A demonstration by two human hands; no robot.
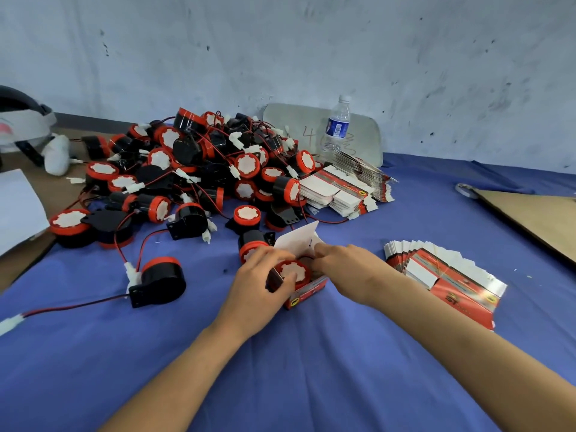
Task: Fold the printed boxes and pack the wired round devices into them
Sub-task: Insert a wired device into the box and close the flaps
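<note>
The left hand (265, 275) and the right hand (346, 272) are close together, both on one small red box (308, 289). The left hand curls round a round device (293, 271) at the open top of the box, likely to push it down inside. The right hand bends its fingers onto the right side of the box, likely to stop it from sliding. The white flap (299, 240) stands up at the back, so the box is not closed yet.

Just behind the left hand sits another device (252, 244). Farther back is the big pile of devices (187, 169), with wires sticking out. A loose device (162, 282) lies to the left. Its wire (71, 307) runs over the cloth, and an arm could catch on it.

A fan of flat boxes (436, 275) lies near on the right, easy to reach. More flat boxes (343, 188) sit by the pile, next to a water bottle (338, 126). A brown board (530, 219) lies at the right edge. The blue worktop (280, 369) shows bare cloth between the arms, which gives room to move.
</note>
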